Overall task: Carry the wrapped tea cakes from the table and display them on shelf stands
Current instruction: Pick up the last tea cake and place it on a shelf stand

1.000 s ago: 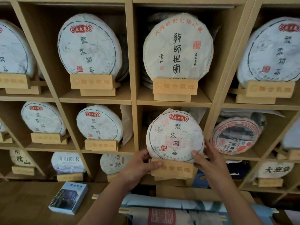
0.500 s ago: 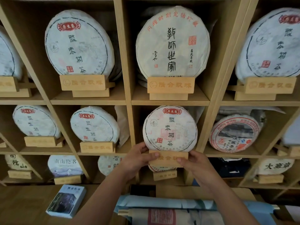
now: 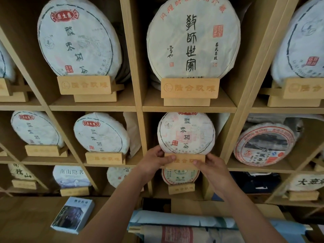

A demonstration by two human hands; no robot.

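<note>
Placement step: at centre frame, left hand [image 3: 154, 159] and right hand [image 3: 209, 163] each pinch an end of the wooden stand [image 3: 185, 161] bearing the upright tea cake [image 3: 186, 133] in the middle cubby; next, judged: seat the stand squarely, then let go.

Both forearms are bare to the frame edge; no sleeves show. The left hand [image 3: 154, 161] and right hand [image 3: 211, 168] are ungloved, with short, unpainted nails.
</note>
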